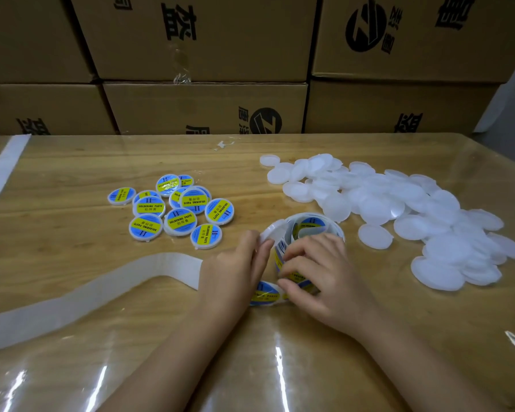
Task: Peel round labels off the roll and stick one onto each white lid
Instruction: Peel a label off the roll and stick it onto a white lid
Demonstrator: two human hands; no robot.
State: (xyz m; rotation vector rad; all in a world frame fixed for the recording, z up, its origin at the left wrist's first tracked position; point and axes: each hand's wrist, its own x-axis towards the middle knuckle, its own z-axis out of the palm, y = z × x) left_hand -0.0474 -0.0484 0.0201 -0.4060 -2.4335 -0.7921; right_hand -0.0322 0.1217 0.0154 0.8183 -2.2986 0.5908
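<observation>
Your left hand [235, 263] sits at the 6 o'clock centre of the plastic-covered wooden desk [72, 162], fingers curled and pinched on the white backing at the left edge of the roll of round blue-and-yellow labels [305, 230]. Your right hand [318, 278] lies over the front of that roll, fingers bent and pressed onto a partly lifted label [302, 279]; whether the label is fully free of the backing cannot be told. One more round blue-and-yellow label [263, 294] shows on the strip between your two hands, close to the desk surface.

The spent translucent white backing strip [81, 292] trails from under your left hand toward 8 o'clock and runs off the left edge.

At 11 o'clock from your hands lies the cluster of labelled white round lids [173, 211], some overlapping, print reading "SOLDERING PASTE".

From 1 o'clock round to 3 o'clock spreads the pile of plain white round plastic lids [399, 209], heaped and overlapping, unlabelled; the nearest of them lies just beside the roll.

A second white strip [3, 171] lies at the far left, 10 o'clock.

Stacked brown cardboard cartons [205, 55] with black printing stand behind the desk at 12 o'clock
</observation>
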